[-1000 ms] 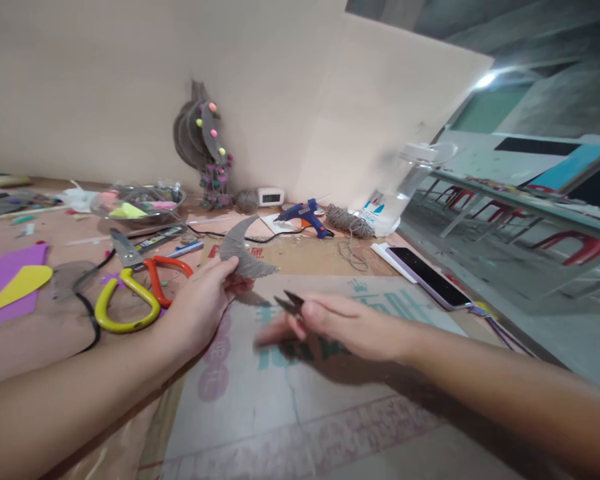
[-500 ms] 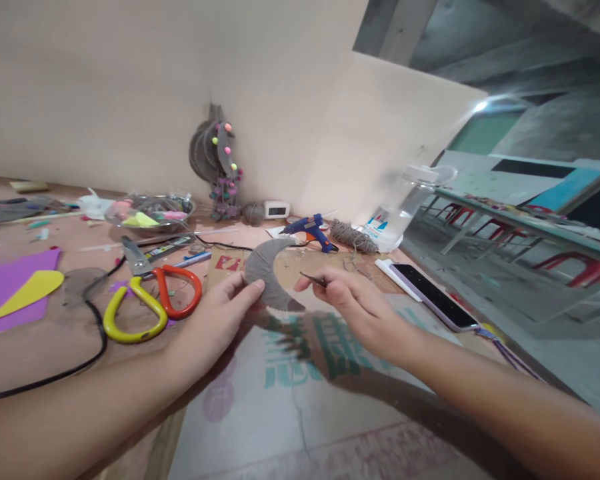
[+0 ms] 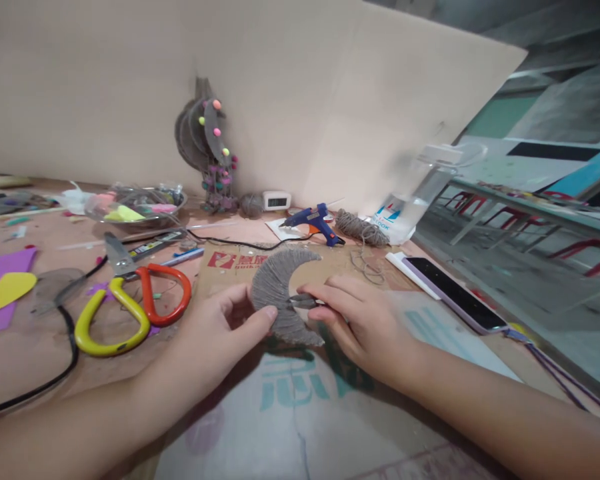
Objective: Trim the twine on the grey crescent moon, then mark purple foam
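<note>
Between the thumb and fingers of my left hand (image 3: 240, 320) is a grey crescent moon (image 3: 275, 287) wrapped in yarn, held tilted above the printed cardboard. My right hand (image 3: 357, 320) grips a small dark tool with a pointed metal tip (image 3: 303, 302); its exact kind is hard to make out. That tip is at the crescent's inner curve, by the yarn. Most of the tool is hidden inside my fingers.
Left of my hands lie large scissors (image 3: 113, 327) with yellow and red handles. A blue glue gun (image 3: 317, 221), grey yarn (image 3: 363, 228) and a clear jug (image 3: 420, 190) stand behind. A phone (image 3: 455, 293) lies right. A decorated crescent ornament (image 3: 200, 137) hangs against the wall.
My right hand has brought the tool's tip to the crescent's inner edge, where before they were apart. The crescent is slightly lower and further right in view, and the camera view has shifted.
</note>
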`<control>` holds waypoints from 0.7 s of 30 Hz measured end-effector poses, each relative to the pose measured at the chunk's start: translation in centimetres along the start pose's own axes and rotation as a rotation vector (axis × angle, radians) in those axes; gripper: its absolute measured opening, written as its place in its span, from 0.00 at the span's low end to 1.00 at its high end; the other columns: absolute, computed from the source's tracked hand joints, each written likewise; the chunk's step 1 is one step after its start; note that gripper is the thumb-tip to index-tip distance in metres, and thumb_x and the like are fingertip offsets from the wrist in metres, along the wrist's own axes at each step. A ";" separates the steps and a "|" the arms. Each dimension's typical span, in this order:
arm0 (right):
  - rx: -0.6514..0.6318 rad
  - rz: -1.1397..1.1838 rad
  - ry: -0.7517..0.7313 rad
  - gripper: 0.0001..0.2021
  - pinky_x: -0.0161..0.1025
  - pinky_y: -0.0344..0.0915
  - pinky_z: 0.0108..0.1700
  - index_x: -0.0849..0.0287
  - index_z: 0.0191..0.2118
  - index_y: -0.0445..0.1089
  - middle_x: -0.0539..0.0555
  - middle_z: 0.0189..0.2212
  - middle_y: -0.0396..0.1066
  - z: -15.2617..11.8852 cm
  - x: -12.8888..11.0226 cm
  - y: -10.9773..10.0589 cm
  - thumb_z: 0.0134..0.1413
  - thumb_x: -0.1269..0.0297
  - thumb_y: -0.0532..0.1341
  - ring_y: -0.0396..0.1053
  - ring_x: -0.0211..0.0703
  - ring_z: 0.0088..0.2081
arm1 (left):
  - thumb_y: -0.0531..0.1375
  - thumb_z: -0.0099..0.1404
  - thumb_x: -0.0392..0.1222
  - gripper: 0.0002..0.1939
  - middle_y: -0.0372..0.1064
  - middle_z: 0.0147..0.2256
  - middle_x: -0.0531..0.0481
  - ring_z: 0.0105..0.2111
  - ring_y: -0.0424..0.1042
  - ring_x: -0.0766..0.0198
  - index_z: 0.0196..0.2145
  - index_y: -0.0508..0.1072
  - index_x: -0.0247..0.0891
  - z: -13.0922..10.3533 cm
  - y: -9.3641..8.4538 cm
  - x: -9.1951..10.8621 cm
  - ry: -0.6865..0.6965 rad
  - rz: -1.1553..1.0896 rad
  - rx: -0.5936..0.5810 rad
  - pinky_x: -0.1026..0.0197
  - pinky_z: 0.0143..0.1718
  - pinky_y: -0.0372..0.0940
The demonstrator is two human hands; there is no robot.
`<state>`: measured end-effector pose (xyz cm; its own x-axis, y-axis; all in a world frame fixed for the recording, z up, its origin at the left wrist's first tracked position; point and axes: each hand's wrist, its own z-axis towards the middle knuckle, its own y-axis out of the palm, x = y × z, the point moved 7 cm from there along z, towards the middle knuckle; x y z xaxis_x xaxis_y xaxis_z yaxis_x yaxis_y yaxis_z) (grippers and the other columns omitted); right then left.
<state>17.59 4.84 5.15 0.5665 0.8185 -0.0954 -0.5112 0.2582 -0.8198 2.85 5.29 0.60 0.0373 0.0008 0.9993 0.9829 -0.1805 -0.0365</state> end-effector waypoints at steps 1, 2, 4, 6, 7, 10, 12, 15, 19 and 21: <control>-0.001 -0.006 -0.001 0.14 0.36 0.57 0.32 0.67 0.45 0.71 0.55 0.28 0.67 0.0 -0.1 0.0 0.64 0.63 0.52 0.62 0.40 0.29 | 0.60 0.60 0.39 0.07 0.76 0.33 0.54 0.33 0.72 0.65 0.37 0.76 0.40 -0.1 0.0 0.0 0.002 0.007 -0.012 0.67 0.36 0.65; -0.004 -0.012 -0.002 0.15 0.36 0.57 0.31 0.67 0.44 0.71 0.55 0.27 0.67 -0.1 -0.2 -0.1 0.64 0.63 0.52 0.62 0.40 0.29 | 0.59 0.60 0.40 0.09 0.77 0.35 0.53 0.35 0.73 0.64 0.39 0.76 0.40 -0.1 0.1 0.0 0.002 0.016 -0.023 0.66 0.38 0.65; -0.018 -0.023 -0.002 0.14 0.36 0.58 0.31 0.67 0.44 0.71 0.55 0.28 0.68 -0.2 -0.3 0.0 0.64 0.63 0.53 0.62 0.40 0.29 | 0.59 0.61 0.41 0.10 0.77 0.37 0.52 0.36 0.73 0.63 0.40 0.76 0.40 -0.2 0.1 -0.1 0.000 0.030 -0.034 0.65 0.38 0.65; -0.020 -0.040 -0.002 0.14 0.37 0.58 0.32 0.65 0.45 0.71 0.55 0.29 0.68 -0.4 -0.3 0.1 0.63 0.62 0.54 0.63 0.40 0.30 | 0.59 0.61 0.41 0.11 0.77 0.37 0.51 0.36 0.73 0.63 0.41 0.76 0.40 -0.2 0.2 -0.2 -0.007 0.037 -0.036 0.65 0.38 0.66; -0.016 -0.053 -0.003 0.13 0.37 0.58 0.33 0.65 0.45 0.71 0.55 0.29 0.69 -0.4 -0.3 0.1 0.63 0.62 0.54 0.63 0.40 0.30 | 0.59 0.61 0.41 0.11 0.77 0.37 0.51 0.36 0.73 0.63 0.41 0.76 0.40 -0.2 0.2 -0.2 -0.010 0.036 -0.037 0.65 0.38 0.66; 0.010 -0.096 -0.018 0.13 0.37 0.58 0.32 0.64 0.44 0.71 0.54 0.29 0.69 -0.4 -0.4 0.0 0.62 0.62 0.55 0.63 0.40 0.30 | 0.59 0.60 0.40 0.09 0.77 0.35 0.53 0.35 0.73 0.64 0.39 0.76 0.40 0.0 0.2 -0.2 -0.012 0.037 -0.038 0.65 0.37 0.66; 0.011 -0.121 -0.033 0.13 0.37 0.58 0.32 0.64 0.43 0.71 0.54 0.29 0.70 -0.4 -0.6 0.0 0.63 0.62 0.54 0.63 0.40 0.29 | 0.59 0.60 0.39 0.08 0.76 0.31 0.54 0.32 0.73 0.65 0.38 0.76 0.41 0.0 0.2 -0.2 -0.013 0.044 -0.034 0.67 0.35 0.65; -0.004 -0.154 -0.037 0.13 0.37 0.57 0.32 0.64 0.43 0.71 0.54 0.28 0.70 -0.3 -0.8 -0.1 0.63 0.62 0.54 0.63 0.40 0.30 | 0.60 0.59 0.39 0.07 0.75 0.28 0.55 0.30 0.72 0.65 0.36 0.77 0.42 -0.1 0.1 -0.2 -0.013 0.043 -0.019 0.68 0.32 0.64; -0.035 -0.123 0.002 0.13 0.37 0.57 0.31 0.63 0.44 0.71 0.54 0.28 0.69 -0.3 -0.5 0.1 0.64 0.61 0.53 0.62 0.40 0.29 | 0.61 0.59 0.39 0.06 0.76 0.30 0.55 0.32 0.73 0.64 0.35 0.76 0.42 -0.2 0.2 -0.1 -0.001 0.039 -0.021 0.67 0.33 0.65; -0.058 -0.089 0.027 0.13 0.37 0.56 0.31 0.63 0.45 0.70 0.54 0.28 0.68 -0.4 -0.2 0.4 0.64 0.61 0.53 0.61 0.39 0.29 | 0.61 0.59 0.39 0.05 0.75 0.29 0.55 0.31 0.73 0.64 0.34 0.76 0.41 -0.1 0.1 0.0 0.003 0.052 -0.019 0.67 0.33 0.65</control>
<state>17.55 4.55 4.63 0.6257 0.7792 -0.0354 -0.4199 0.2982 -0.8572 2.97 5.18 0.63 0.0871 -0.0124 0.9961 0.9761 -0.1990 -0.0878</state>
